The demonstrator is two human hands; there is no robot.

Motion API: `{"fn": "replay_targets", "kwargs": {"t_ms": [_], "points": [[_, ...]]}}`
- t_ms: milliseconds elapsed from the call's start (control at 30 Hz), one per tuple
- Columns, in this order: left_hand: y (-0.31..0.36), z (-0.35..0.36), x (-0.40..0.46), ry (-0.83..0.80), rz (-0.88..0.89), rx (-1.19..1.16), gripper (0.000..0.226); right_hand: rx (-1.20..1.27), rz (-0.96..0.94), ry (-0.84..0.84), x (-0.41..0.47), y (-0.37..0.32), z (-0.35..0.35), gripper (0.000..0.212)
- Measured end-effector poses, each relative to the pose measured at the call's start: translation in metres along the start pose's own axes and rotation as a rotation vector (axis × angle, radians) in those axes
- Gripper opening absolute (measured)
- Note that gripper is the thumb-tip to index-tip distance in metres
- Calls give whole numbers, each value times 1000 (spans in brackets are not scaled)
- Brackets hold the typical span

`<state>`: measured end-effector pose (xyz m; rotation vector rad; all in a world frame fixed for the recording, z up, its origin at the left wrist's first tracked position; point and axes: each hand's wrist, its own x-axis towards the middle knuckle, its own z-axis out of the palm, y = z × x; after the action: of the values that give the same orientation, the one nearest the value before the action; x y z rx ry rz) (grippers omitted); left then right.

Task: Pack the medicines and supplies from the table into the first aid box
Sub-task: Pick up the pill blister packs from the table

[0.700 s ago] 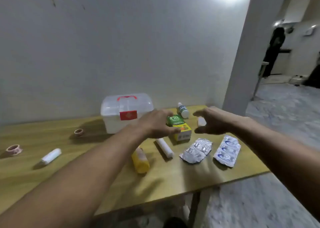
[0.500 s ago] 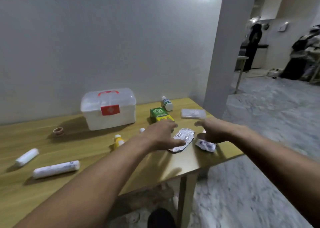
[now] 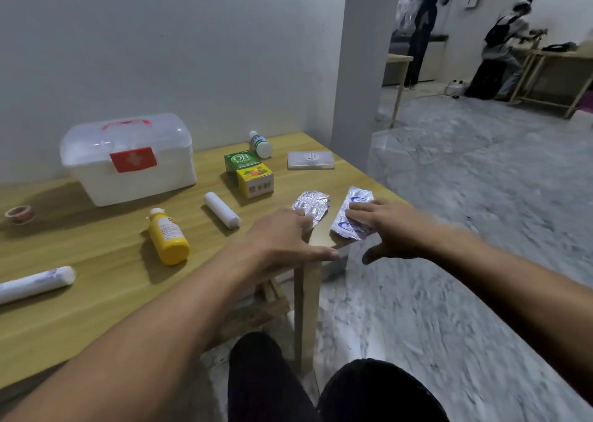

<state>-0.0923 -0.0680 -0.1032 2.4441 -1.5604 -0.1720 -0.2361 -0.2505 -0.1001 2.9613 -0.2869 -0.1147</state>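
On the wooden table point(image 3: 96, 293) at mid frame, I press my spread left hand point(image 3: 282, 242) and right hand point(image 3: 390, 229) flat on 2 foil packs point(image 3: 311, 205), gripping nothing.

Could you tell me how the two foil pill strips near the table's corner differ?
The left strip is plain crinkled silver; the right strip carries blue printing. The left strip looks shorter, the right strip longer and narrower. The left hand covers only the left strip's near end; the right hand has fingers flat on the right strip. Both lie on the table.
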Motion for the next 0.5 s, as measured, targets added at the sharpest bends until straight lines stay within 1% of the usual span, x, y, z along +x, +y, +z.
{"fn": "replay_targets", "kwargs": {"t_ms": [67,100,133,200,233,333,367,433,467,500], "points": [[8,5,-4,42,40,19,69,-46,-10,212,-9,1,12,27],[11,8,-6,73,63,19,64,-45,-7,316,-15,1,18,19],[16,11,-7,110,79,17,53,-33,-3,395,-22,1,24,20],[25,19,-11,194,116,41,21,5,16,511,-38,1,32,25],[30,23,-12,233,145,59,14,28,28,553,-47,0,34,29],[48,38,-15,340,265,34,26,141,124,589,-76,-3,41,28],[55,43,-16,381,321,2,26,210,168,581,-86,-3,45,27],[71,53,-18,432,392,-25,20,327,256,562,-104,0,57,39],[79,59,-19,439,408,-21,17,357,299,543,-113,3,66,41],[85,69,-19,421,415,-22,17,385,349,522,-122,5,73,37]]}}
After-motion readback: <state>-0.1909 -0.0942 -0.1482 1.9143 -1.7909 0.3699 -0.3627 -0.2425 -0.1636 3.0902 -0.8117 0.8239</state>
